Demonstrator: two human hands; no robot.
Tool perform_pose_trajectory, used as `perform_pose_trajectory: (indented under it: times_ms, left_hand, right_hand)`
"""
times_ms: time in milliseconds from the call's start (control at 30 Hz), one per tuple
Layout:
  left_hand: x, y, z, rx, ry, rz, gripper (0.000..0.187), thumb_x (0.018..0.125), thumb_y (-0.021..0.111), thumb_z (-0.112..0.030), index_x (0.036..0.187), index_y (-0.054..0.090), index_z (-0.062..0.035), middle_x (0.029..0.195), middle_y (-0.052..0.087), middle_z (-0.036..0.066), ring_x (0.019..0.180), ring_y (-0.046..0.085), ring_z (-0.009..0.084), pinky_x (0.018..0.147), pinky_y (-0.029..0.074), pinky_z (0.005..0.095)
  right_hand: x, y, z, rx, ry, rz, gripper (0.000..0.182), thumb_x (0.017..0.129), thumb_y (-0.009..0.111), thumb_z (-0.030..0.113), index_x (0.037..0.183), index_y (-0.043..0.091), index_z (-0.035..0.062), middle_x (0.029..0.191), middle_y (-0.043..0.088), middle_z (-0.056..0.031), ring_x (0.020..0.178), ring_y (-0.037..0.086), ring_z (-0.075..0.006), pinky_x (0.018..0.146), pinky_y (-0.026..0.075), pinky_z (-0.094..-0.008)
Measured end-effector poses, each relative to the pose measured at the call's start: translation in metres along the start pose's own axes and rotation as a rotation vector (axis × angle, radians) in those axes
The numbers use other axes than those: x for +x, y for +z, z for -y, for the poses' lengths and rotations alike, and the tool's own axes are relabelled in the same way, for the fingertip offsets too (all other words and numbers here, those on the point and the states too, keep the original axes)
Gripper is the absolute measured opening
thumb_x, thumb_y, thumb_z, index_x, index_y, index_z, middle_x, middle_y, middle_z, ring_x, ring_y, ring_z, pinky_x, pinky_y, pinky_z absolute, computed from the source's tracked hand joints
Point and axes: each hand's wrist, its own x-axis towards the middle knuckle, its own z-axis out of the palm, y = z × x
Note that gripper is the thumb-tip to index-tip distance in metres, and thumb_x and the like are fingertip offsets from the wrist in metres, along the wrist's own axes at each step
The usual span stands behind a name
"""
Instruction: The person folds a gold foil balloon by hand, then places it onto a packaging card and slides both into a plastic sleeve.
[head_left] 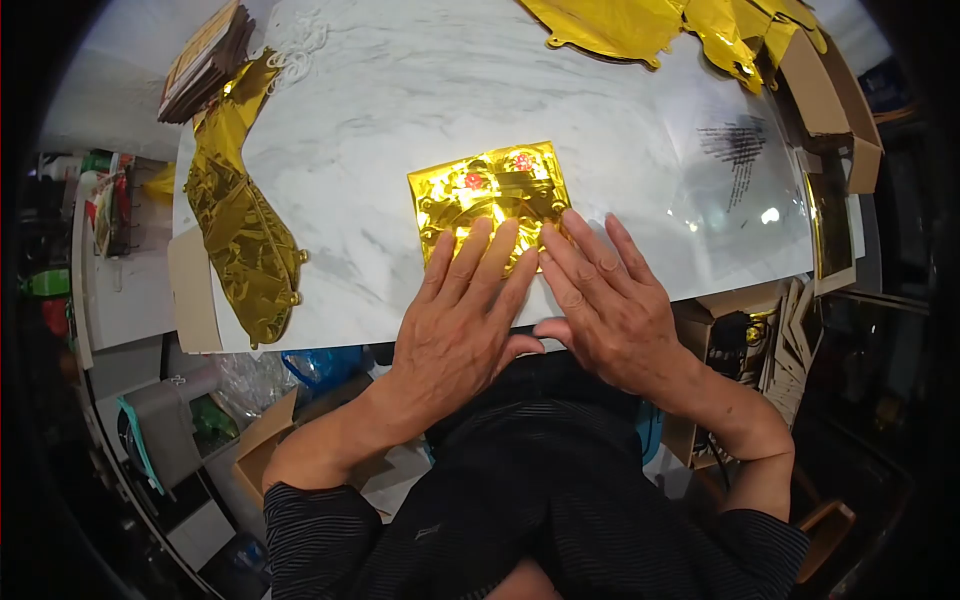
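Note:
A folded square of shiny gold foil with red marks (490, 190) lies on the white marbled table (350, 150), close to its front edge. Both hands rest flat, side by side, on its lower part. My left hand (460, 310) has its fingers stretched out over the foil's lower left and middle. The fingertips of my right hand (608, 305) touch the lower right corner, and its other fingers extend past the foil's right side. Neither hand grips anything. The foil's lower edge is partly hidden beneath the fingers.
Long gold foil (240, 220) hangs at the table's left, below stacked cards (205, 60) and white strings (298, 50). More gold foil (610, 25) lies at the back right beside a cardboard box (825, 90). Clear plastic bag (740, 190) lies right; open boxes stand below.

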Motion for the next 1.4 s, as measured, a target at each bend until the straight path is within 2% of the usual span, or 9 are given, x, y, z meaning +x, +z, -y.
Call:
perform_pose_trajectory:
  times_ms: [67,267,633,733,967,1233,1300,1367,1400]
  left_hand:
    - [0.000,0.002,0.001,-0.032,0.017,-0.005,0.086,0.092,0.069,-0.054,0.157,0.046,-0.0020,0.168,0.035,0.023,0.158,0.029,0.0439,0.128,0.026,0.0596]
    - [-0.002,0.007,0.007,-0.041,0.040,0.004,0.089,0.091,0.069,-0.054,0.159,0.043,-0.0029,0.169,0.032,0.023,0.159,0.027,0.0455,0.128,0.024,0.0607]
    - [-0.002,0.000,0.007,-0.011,0.048,-0.002,0.099,0.084,0.074,-0.056,0.158,0.042,0.0021,0.167,0.034,0.025,0.158,0.029,0.0450,0.128,0.023,0.0606]
    - [-0.001,-0.004,0.007,0.021,0.138,-0.028,0.108,0.083,0.068,-0.062,0.159,0.036,0.0078,0.168,0.035,0.024,0.159,0.028,0.0433,0.130,0.022,0.0582]
    - [0.031,-0.010,0.048,-0.001,0.400,0.010,0.113,0.085,0.052,-0.075,0.162,0.033,0.0057,0.172,0.031,0.019,0.162,0.025,0.0359,0.133,0.020,0.0502]
    - [0.044,-0.017,0.060,0.030,0.414,0.123,0.122,0.083,0.050,-0.081,0.160,0.030,0.0108,0.169,0.028,0.030,0.162,0.021,0.0422,0.133,0.016,0.0550]
    - [0.046,-0.018,0.060,0.013,0.426,0.167,0.122,0.082,0.052,-0.082,0.158,0.030,0.0106,0.168,0.027,0.032,0.162,0.019,0.0451,0.132,0.015,0.0564]
    - [0.048,-0.021,0.058,-0.010,0.371,0.196,0.121,0.082,0.062,-0.076,0.161,0.029,0.0092,0.170,0.029,0.028,0.162,0.019,0.0432,0.133,0.015,0.0559]
    - [0.047,-0.020,0.059,-0.018,0.371,0.200,0.121,0.082,0.064,-0.076,0.162,0.029,0.0086,0.170,0.028,0.029,0.162,0.019,0.0444,0.133,0.016,0.0555]
  right_hand:
    - [-0.006,0.004,-0.001,0.018,0.012,0.090,0.070,0.098,0.065,0.046,0.143,0.056,-0.0067,0.158,0.051,-0.0240,0.152,0.044,-0.0411,0.126,0.031,-0.0586]
    - [-0.010,0.005,-0.002,0.018,0.021,0.132,0.074,0.098,0.065,0.046,0.149,0.052,-0.0055,0.161,0.048,-0.0245,0.154,0.042,-0.0409,0.126,0.028,-0.0621]
    - [-0.005,0.004,0.000,-0.088,-0.039,0.133,0.065,0.100,0.064,0.040,0.144,0.057,-0.0068,0.161,0.048,-0.0245,0.155,0.041,-0.0405,0.126,0.030,-0.0620]
    - [-0.005,0.005,-0.001,-0.106,-0.036,0.143,0.067,0.101,0.065,0.041,0.146,0.055,-0.0070,0.158,0.051,-0.0246,0.153,0.043,-0.0420,0.125,0.031,-0.0623]
    - [-0.007,0.007,-0.002,-0.088,-0.017,0.123,0.071,0.098,0.071,0.040,0.149,0.054,-0.0057,0.157,0.052,-0.0239,0.152,0.044,-0.0421,0.124,0.031,-0.0632]
    - [-0.001,-0.005,-0.010,0.076,0.020,0.093,0.061,0.091,0.078,0.023,0.141,0.058,-0.0051,0.155,0.053,-0.0264,0.150,0.046,-0.0442,0.124,0.033,-0.0606]
    - [0.001,-0.015,-0.025,0.389,0.069,0.062,0.049,0.091,0.076,0.010,0.136,0.061,-0.0035,0.149,0.059,-0.0264,0.146,0.051,-0.0454,0.121,0.040,-0.0569]
    - [0.006,-0.019,-0.035,0.342,0.208,-0.155,0.039,0.085,0.069,-0.006,0.124,0.070,-0.0018,0.124,0.070,-0.0194,0.114,0.067,-0.0423,0.097,0.055,-0.0488]
    - [0.009,-0.022,-0.041,0.284,0.251,-0.116,0.044,0.081,0.069,-0.007,0.125,0.071,0.0003,0.124,0.070,-0.0178,0.111,0.067,-0.0398,0.096,0.054,-0.0482]
